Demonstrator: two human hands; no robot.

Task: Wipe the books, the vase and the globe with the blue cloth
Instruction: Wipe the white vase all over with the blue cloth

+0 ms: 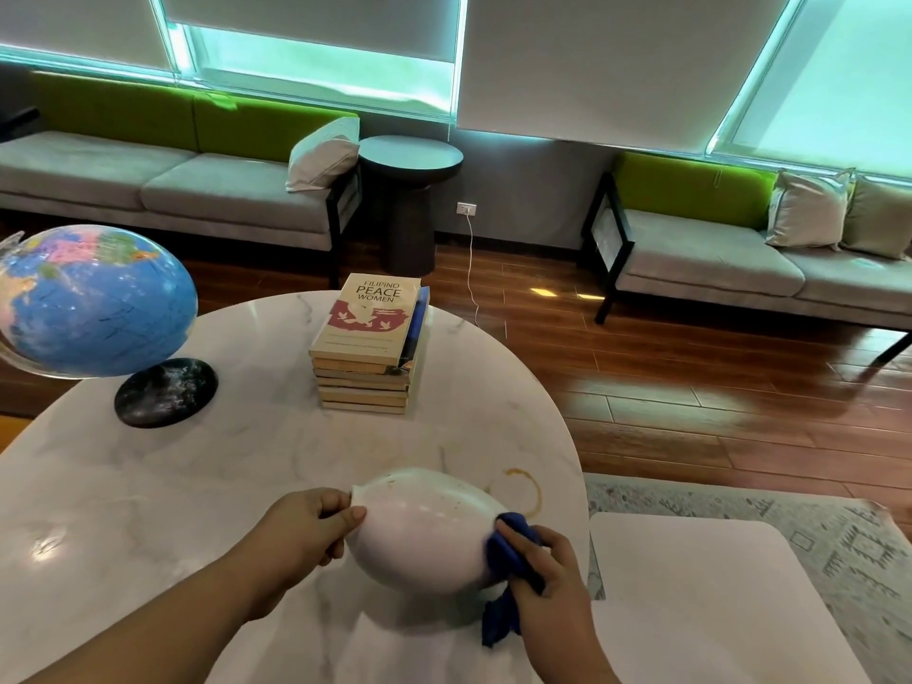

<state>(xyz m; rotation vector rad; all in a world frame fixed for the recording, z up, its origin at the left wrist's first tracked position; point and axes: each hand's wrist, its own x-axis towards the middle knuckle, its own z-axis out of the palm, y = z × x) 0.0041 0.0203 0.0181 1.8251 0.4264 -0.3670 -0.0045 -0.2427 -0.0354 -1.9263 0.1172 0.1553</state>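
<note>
1. The vase lies tipped on its side, low in the middle of the frame, just over the marble surface. I cannot tell whether its belly touches the marble.
2. The left hand is curled round the vase's narrow neck, thumb on top, steadying it.
3. The right hand clutches the bunched blue cloth and presses it against the base end of the vase, at the lower right. A tail of cloth hangs below.
4. The step in hand looks like the vase wipe. Doing it well calls for a firm grip at the neck while the cloth works round the wide belly. The glossy skin is probably slippery, and the weight sits far from the holding hand.
5. Brownish specks show on the upper side of the vase. Turning it by the neck would bring them round to the cloth.
6. A brown ring mark sits on the surface just beyond the vase.
7. The books stand stacked at centre frame and the globe at the left edge, both well apart from the hands.
</note>
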